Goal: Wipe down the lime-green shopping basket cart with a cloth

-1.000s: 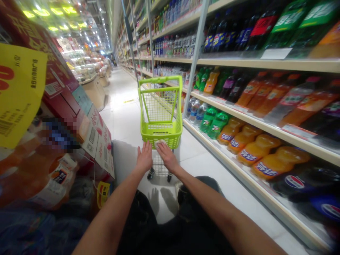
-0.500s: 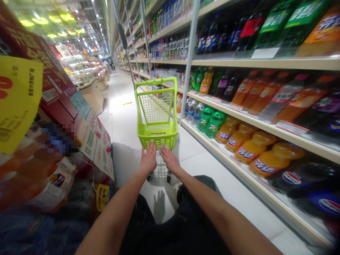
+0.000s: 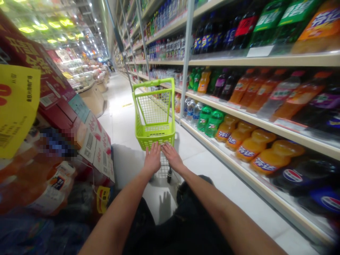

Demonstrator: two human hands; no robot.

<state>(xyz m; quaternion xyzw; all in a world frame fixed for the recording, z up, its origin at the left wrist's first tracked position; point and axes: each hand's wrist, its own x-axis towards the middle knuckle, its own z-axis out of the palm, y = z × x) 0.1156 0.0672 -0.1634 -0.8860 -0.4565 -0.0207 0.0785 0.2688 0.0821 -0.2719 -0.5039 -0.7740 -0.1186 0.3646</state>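
Cart (image 3: 152, 137), bright green and upright, on pale floor (image 3: 120, 129) of a shop aisle, centre of scene, just beyond dark clothing (image 3: 170, 239) at near edge. Left hand (image 3: 153, 158) palm down, fingers straight and slightly spread, tips seemingly touching lower part of near green wall; nothing visible in its grasp. Right hand (image 3: 172, 157) close alongside, fingers straight and bunched narrow, tips at same wall; small whitish scrap (image 3: 163, 144) just at them, too blurred to name. Impossible to tell whether pinched or only pressed flat. Dark wheel (image 3: 169, 175) below right hand. Hand-shaped shadow (image 3: 164, 203) on floor, nearer.

Step in hand, by judgement: fingertip work on near wall of cart, most likely light pressing or rubbing. Next move, on the same judgement, calling for flat, gentle contact, both hands side by side, and cart kept from rolling away.

To right, long shelves (image 3: 260, 63) of drinks, running near to far; on lowest level, orange bottles (image 3: 252, 147), green bottles (image 3: 212, 124) a little farther, dark bottles (image 3: 300, 175) nearest. To left, yellow price sign (image 3: 18, 106) large and near, stacked cartons (image 3: 92, 141) just right of it, wrapped orange drinks (image 3: 32, 184) below.
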